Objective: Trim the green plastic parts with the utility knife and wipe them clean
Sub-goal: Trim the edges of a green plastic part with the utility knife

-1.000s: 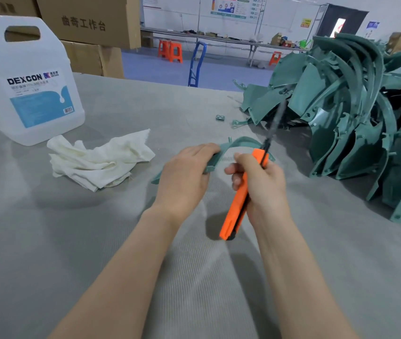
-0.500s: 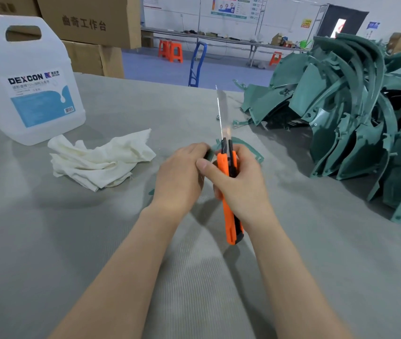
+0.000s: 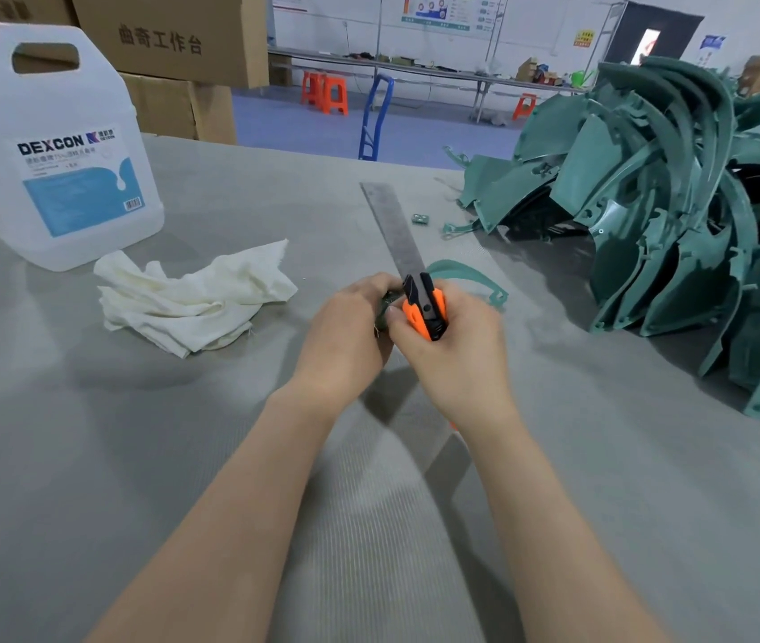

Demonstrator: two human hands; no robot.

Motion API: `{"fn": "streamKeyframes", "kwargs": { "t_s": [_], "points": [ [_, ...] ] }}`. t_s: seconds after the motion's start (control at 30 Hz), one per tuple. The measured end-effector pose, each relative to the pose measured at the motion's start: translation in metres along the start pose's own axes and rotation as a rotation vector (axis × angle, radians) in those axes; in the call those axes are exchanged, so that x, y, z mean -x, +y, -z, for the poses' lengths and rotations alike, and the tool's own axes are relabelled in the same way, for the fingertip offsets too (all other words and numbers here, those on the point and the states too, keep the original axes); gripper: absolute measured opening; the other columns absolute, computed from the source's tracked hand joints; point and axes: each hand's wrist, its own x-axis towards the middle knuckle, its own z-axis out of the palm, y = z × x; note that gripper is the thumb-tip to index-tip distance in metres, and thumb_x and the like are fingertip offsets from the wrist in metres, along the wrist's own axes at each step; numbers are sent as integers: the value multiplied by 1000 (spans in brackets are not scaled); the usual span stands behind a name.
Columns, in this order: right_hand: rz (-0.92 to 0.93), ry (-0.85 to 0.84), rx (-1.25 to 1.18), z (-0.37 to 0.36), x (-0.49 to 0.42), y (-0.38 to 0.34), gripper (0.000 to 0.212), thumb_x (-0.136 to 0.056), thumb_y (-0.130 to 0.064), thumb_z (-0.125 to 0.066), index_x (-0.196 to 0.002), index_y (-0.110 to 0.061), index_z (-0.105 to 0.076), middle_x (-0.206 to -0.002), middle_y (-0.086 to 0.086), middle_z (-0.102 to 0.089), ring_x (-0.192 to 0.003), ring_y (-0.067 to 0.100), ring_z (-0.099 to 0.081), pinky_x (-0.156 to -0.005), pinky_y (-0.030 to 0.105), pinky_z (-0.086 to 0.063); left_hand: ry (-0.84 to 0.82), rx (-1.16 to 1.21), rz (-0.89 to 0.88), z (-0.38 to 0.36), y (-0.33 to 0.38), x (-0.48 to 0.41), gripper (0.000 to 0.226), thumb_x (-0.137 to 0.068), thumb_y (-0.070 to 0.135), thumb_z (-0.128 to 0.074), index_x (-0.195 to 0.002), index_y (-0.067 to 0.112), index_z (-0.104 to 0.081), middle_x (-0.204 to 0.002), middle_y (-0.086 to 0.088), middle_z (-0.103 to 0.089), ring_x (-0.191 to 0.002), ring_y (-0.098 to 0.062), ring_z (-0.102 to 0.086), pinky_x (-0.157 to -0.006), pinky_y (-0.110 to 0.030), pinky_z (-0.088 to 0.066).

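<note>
Head view: the left hand (image 3: 345, 338) curls round one end of a curved green plastic part (image 3: 468, 275), which arcs beyond both hands. The right hand (image 3: 459, 364), touching the left, grips the orange utility knife (image 3: 425, 310), blade extended above the bench (image 3: 183, 457).

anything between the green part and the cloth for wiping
Nothing visible does. The left hand grips the green part; the cloth lies to its left across bare table. The right hand holds the knife on the other side.
</note>
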Motion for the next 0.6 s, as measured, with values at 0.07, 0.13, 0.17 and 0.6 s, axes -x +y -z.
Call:
{"fn": "streamKeyframes", "kwargs": {
  "t_s": [0.07, 0.13, 0.17, 0.6],
  "points": [
    [-101, 7, -142, -1, -1, 0, 25, -85, -15, -66, -65, -6, -54, -50, -8, -46, -48, 7, -42, -53, 26, -39, -19, -43, 6, -3, -5, -3, 40, -83, 1, -54, -119, 16, -60, -115, -2, -64, -108, -21, -58, -86, -26, -42],
    [-211, 57, -318, 1, -4, 2, 21, -86, -11, -65, -76, 6, -58, -52, 3, -50, -44, 10, -47, -50, 26, -41, -9, -57, 5, -5, -8, -5, 40, -84, 2, -53, -121, 16, -59, -119, -2, -63, -112, -21, -56, -90, -30, -42],
    [-259, 100, -384, 4, -6, 4, 19, -87, -9, -65, -77, 5, -59, -52, 3, -51, -42, 9, -46, -48, 22, -41, 2, -49, 6, -6, -8, -5, 39, -85, 3, -53, -121, 17, -59, -119, -1, -63, -111, -20, -56, -90, -31, -43],
    [-559, 223, -471, 31, -17, 30, 27, -89, -41, -66, -92, -21, -48, -87, 4, -61, -40, 6, -47, -42, 21, -43, 150, 298, 38, 9, -1, -6, 23, -95, 16, -52, -114, 21, -65, -87, 14, -64, -83, -6, -56, -69, -9, -39]
  ]
}}
